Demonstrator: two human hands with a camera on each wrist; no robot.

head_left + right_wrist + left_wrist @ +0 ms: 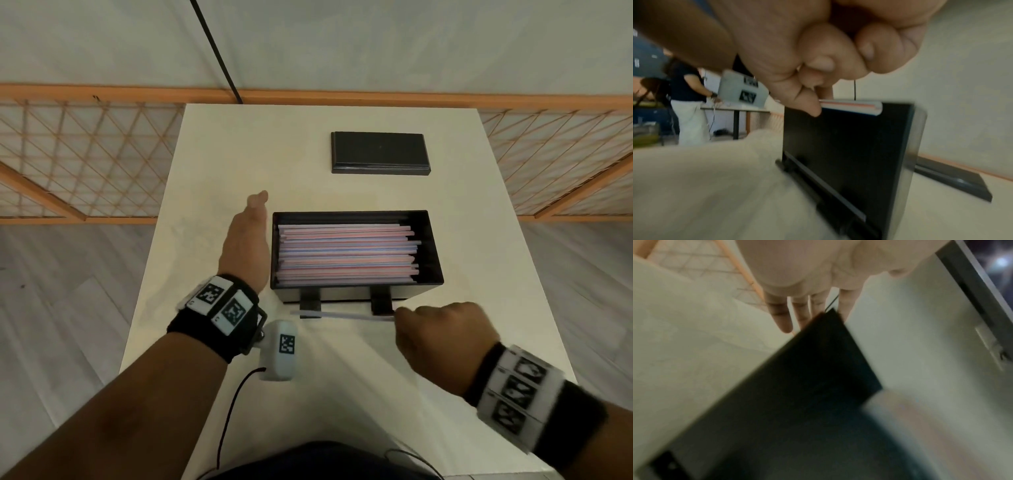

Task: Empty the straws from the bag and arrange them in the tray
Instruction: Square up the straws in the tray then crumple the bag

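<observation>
Overhead, the black tray (432, 240) full of straws (346, 255) sits on the surface (239, 144), the left hand (245, 245) flat and open beside it, while the right wrist view shows the right hand (807, 65) pinching one straw (851, 104) near the tray's front wall.

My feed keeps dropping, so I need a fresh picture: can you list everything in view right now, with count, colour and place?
table: one, cream, under everything
tray: one, black, open, middle of the table
straws: many, pink, blue and white striped, lying lengthwise in the tray
loose straw: one, striped, just outside the tray's near wall
lid: one, black, flat, far side of the table
lattice railing: orange and white, behind the table
other person: one, dark top, far background at another table
left hand: open, fingers straight, beside the tray's left wall
right hand: pinches the loose straw's right end
</observation>
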